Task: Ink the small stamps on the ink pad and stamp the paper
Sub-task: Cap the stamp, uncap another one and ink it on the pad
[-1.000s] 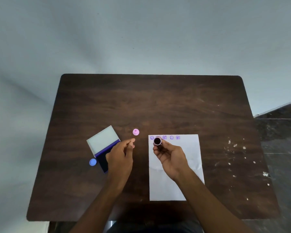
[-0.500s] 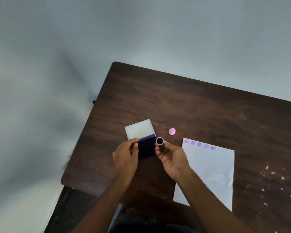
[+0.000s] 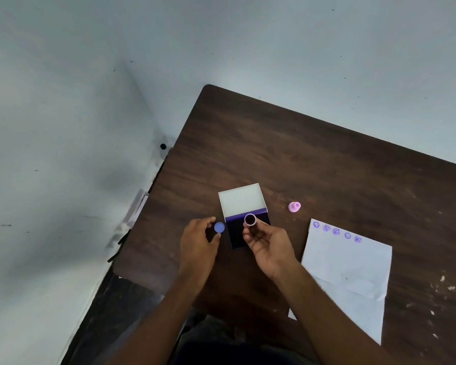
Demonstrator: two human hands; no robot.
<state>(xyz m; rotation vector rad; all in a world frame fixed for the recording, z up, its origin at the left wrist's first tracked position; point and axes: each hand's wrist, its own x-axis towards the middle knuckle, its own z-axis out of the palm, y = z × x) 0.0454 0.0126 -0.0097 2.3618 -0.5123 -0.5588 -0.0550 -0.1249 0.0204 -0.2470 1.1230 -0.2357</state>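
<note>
An open ink pad (image 3: 237,234) lies on the dark wooden table (image 3: 313,159), its white lid (image 3: 241,200) folded back. My right hand (image 3: 267,246) pinches a small pink-rimmed stamp (image 3: 250,219) over the pad, with the dark inked face turned up toward me. Just left of the pad, my left hand (image 3: 196,248) has thumb and finger closed around a small blue stamp (image 3: 219,227). A pink stamp (image 3: 294,206) stands alone to the right of the pad. The white paper (image 3: 348,272) lies at the right, with several purple prints (image 3: 336,231) along its top edge.
The table's left edge (image 3: 153,201) runs close to my left hand, with pale wall and dark floor beyond it. White specks (image 3: 448,288) mark the wood right of the paper.
My right hand carried the stamp from the paper to above the ink pad. My left hand shifted from the pad's edge to the blue stamp. The view swung left.
</note>
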